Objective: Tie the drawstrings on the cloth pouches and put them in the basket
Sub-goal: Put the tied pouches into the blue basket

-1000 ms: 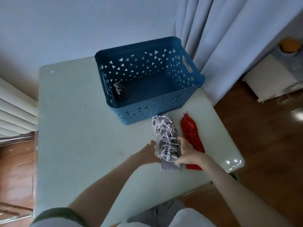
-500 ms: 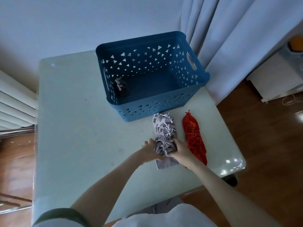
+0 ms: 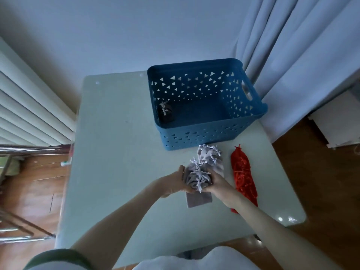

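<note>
Both hands — left hand (image 3: 176,181) and right hand (image 3: 218,185) — grip one grey pouch (image 3: 196,177) above the table (image 3: 116,152). A dark pouch (image 3: 166,113) lies inside the blue basket (image 3: 204,133) — red pouches (image 3: 243,176) rest alongside.

Dim, bluish daylight is filtering through the curtain (image 3: 296,55) to the right of the basket (image 3: 204,133), small glare spots are glinting on the bench (image 3: 116,152) corner nearer than the basket, and wide-angle distortion is bending the picture's edges.
</note>
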Action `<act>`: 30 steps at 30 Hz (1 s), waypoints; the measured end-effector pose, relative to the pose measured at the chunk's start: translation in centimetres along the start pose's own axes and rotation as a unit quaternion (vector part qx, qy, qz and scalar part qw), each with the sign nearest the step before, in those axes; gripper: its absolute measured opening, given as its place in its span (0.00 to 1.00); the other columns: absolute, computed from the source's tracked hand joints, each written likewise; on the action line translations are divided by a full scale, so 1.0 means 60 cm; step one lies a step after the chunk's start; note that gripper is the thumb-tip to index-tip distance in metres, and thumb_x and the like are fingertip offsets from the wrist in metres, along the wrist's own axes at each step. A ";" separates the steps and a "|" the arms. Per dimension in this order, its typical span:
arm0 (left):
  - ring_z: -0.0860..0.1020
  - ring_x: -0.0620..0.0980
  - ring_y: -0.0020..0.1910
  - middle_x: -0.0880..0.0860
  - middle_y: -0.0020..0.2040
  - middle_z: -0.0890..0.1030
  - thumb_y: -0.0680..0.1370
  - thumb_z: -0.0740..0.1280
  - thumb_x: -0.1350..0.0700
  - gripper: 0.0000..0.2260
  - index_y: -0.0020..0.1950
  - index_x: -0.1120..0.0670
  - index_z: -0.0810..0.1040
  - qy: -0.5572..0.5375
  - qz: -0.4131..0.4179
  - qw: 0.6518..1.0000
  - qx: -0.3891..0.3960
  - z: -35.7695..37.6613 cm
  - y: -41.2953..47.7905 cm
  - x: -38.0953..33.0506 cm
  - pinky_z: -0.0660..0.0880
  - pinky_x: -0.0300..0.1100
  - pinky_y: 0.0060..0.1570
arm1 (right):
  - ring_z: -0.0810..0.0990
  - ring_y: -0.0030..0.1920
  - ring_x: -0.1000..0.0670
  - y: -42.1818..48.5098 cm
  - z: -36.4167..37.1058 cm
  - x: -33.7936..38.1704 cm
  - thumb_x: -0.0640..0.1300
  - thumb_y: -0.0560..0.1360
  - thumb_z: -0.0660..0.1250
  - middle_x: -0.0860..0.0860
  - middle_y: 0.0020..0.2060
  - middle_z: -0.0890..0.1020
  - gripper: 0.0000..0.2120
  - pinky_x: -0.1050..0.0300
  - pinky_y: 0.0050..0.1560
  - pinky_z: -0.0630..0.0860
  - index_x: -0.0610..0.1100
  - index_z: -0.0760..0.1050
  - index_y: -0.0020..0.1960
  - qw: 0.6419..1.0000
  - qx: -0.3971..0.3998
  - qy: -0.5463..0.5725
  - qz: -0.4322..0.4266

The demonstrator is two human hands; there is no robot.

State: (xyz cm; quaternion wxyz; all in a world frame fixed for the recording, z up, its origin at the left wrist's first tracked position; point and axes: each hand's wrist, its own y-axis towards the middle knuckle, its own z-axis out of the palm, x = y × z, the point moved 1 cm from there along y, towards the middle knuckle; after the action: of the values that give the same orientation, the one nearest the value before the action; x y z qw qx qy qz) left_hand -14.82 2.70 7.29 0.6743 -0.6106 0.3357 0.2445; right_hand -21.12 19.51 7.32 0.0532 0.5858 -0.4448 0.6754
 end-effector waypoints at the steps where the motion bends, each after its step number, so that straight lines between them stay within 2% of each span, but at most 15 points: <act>1: 0.75 0.50 0.57 0.55 0.59 0.73 0.69 0.72 0.70 0.28 0.62 0.58 0.60 -0.013 0.004 1.000 0.002 -0.003 -0.007 -0.004 0.77 0.40 0.54 | 0.79 0.51 0.60 0.004 0.004 0.006 0.24 0.67 0.70 0.56 0.50 0.81 0.28 0.68 0.49 0.74 0.50 0.71 0.59 1.000 0.010 -0.004 -0.004; 3: 0.75 0.49 0.55 0.55 0.58 0.73 0.70 0.71 0.70 0.27 0.60 0.56 0.60 -0.025 0.012 1.000 -0.003 -0.012 -0.026 -0.010 0.78 0.40 0.51 | 0.80 0.50 0.60 0.011 0.016 0.023 0.25 0.67 0.70 0.53 0.51 0.81 0.29 0.68 0.49 0.74 0.46 0.70 0.62 0.999 0.028 -0.004 -0.016; 5: 0.74 0.49 0.55 0.55 0.58 0.72 0.71 0.71 0.68 0.27 0.61 0.54 0.59 0.018 0.007 1.000 -0.018 -0.023 -0.044 -0.014 0.79 0.42 0.50 | 0.80 0.51 0.59 0.017 0.027 0.035 0.25 0.67 0.71 0.51 0.52 0.81 0.29 0.67 0.49 0.74 0.44 0.70 0.63 0.999 0.039 -0.004 -0.021; 9: 0.74 0.51 0.58 0.54 0.60 0.73 0.71 0.71 0.62 0.30 0.67 0.52 0.58 0.112 0.012 0.993 -0.037 -0.041 -0.070 -0.024 0.77 0.49 0.56 | 0.80 0.55 0.53 0.021 0.038 0.058 0.25 0.67 0.70 0.50 0.52 0.82 0.26 0.61 0.53 0.76 0.48 0.73 0.57 0.998 0.060 0.006 -0.023; 11: 0.75 0.51 0.60 0.53 0.60 0.76 0.72 0.72 0.61 0.28 0.68 0.51 0.62 0.121 0.035 0.991 -0.038 -0.053 -0.078 -0.037 0.76 0.48 0.59 | 0.80 0.54 0.55 0.024 0.041 0.081 0.26 0.68 0.71 0.52 0.51 0.84 0.23 0.63 0.52 0.76 0.48 0.75 0.55 0.997 0.068 0.004 -0.035; 13: 0.77 0.51 0.58 0.54 0.58 0.79 0.73 0.71 0.59 0.21 0.64 0.53 0.71 0.134 0.035 0.989 -0.048 -0.071 -0.083 -0.053 0.76 0.46 0.58 | 0.81 0.54 0.54 0.028 0.042 0.109 0.28 0.68 0.72 0.53 0.50 0.84 0.21 0.63 0.54 0.75 0.47 0.77 0.54 0.996 0.072 -0.004 -0.053; 16: 0.80 0.54 0.55 0.58 0.55 0.81 0.75 0.69 0.62 0.13 0.59 0.61 0.77 0.128 0.005 0.990 -0.059 -0.106 -0.097 -0.080 0.78 0.43 0.55 | 0.80 0.56 0.49 0.031 0.043 0.159 0.32 0.69 0.72 0.49 0.51 0.84 0.17 0.51 0.62 0.74 0.46 0.79 0.54 0.992 0.083 -0.028 -0.087; 19: 0.81 0.52 0.52 0.58 0.53 0.82 0.76 0.68 0.62 0.08 0.56 0.58 0.78 0.121 -0.007 0.993 0.002 -0.140 -0.133 -0.129 0.78 0.39 0.52 | 0.80 0.57 0.46 0.028 0.041 0.224 0.30 0.72 0.69 0.44 0.53 0.83 0.16 0.53 0.61 0.75 0.41 0.78 0.58 0.987 0.109 -0.039 -0.110; 22: 0.81 0.50 0.50 0.53 0.51 0.83 0.76 0.68 0.58 0.09 0.56 0.55 0.77 0.060 0.026 0.997 0.048 -0.184 -0.180 -0.194 0.77 0.41 0.53 | 0.82 0.53 0.47 0.031 0.024 0.298 0.29 0.72 0.67 0.46 0.49 0.84 0.14 0.56 0.57 0.77 0.42 0.79 0.55 0.982 0.122 -0.028 -0.144; 23: 0.81 0.50 0.49 0.52 0.50 0.83 0.75 0.68 0.56 0.10 0.56 0.56 0.77 0.022 0.055 0.998 0.029 -0.201 -0.189 -0.212 0.77 0.42 0.53 | 0.82 0.52 0.48 0.038 0.014 0.320 0.29 0.71 0.68 0.47 0.47 0.85 0.15 0.56 0.56 0.77 0.42 0.79 0.54 0.980 0.124 -0.010 -0.153; 25: 0.80 0.51 0.47 0.56 0.50 0.82 0.76 0.67 0.57 0.11 0.57 0.59 0.77 -0.053 0.121 0.990 -0.056 -0.231 -0.192 -0.242 0.78 0.45 0.52 | 0.82 0.51 0.50 0.059 -0.011 0.356 0.28 0.69 0.67 0.48 0.47 0.85 0.16 0.58 0.56 0.77 0.40 0.77 0.54 0.980 0.117 0.030 -0.156; 27: 0.80 0.52 0.45 0.59 0.51 0.81 0.78 0.65 0.61 0.09 0.57 0.61 0.76 -0.106 0.163 0.968 -0.158 -0.246 -0.173 -0.269 0.79 0.44 0.48 | 0.81 0.55 0.48 0.096 -0.040 0.384 0.27 0.71 0.66 0.45 0.52 0.83 0.17 0.56 0.58 0.76 0.38 0.76 0.58 0.984 0.098 0.025 -0.148; 30: 0.80 0.52 0.46 0.60 0.53 0.79 0.79 0.62 0.66 0.08 0.57 0.63 0.74 -0.081 0.160 0.956 -0.232 -0.240 -0.114 -0.302 0.80 0.41 0.47 | 0.79 0.59 0.45 0.178 -0.086 0.392 0.29 0.72 0.67 0.44 0.55 0.82 0.17 0.52 0.64 0.72 0.39 0.76 0.59 0.994 0.037 -0.010 -0.106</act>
State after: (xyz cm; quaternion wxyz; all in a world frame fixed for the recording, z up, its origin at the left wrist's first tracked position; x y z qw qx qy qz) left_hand -23.87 -10.97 25.00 0.4909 -0.6668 0.3070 0.4693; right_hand -38.53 5.95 21.68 0.0983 0.6382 -0.3549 0.6761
